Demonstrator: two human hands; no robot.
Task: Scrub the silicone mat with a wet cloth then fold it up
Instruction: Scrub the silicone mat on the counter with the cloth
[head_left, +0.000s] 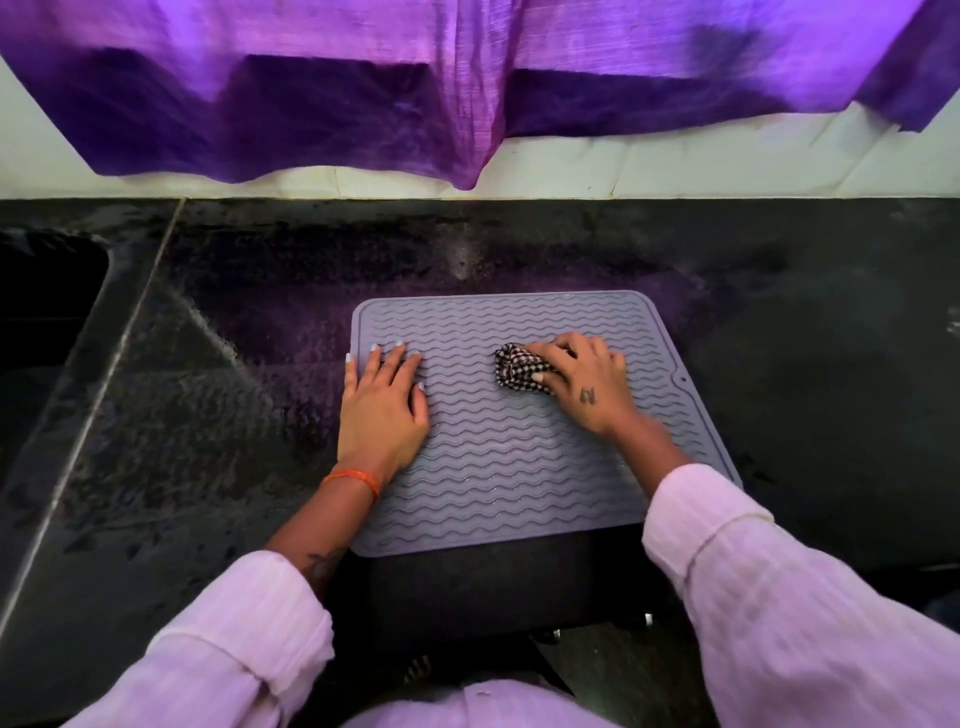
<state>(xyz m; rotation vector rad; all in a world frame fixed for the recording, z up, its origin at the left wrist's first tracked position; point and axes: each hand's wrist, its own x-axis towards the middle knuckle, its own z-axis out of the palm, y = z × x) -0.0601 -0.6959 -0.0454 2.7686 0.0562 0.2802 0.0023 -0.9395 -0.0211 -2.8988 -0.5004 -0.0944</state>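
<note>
A grey silicone mat (519, 457) with wavy ridges lies flat on the dark counter, its near edge reaching the counter's front. My left hand (382, 408) rests flat on the mat's left side, fingers straight and spread. My right hand (584, 382) grips a bunched black-and-white checked cloth (517, 366) and holds it down on the mat's upper middle. Parts of the mat look wet and shiny.
The dark stone counter (234, 364) is speckled with water. A sink basin (41, 301) opens at the far left. A purple curtain (467, 78) hangs over the white wall behind the counter.
</note>
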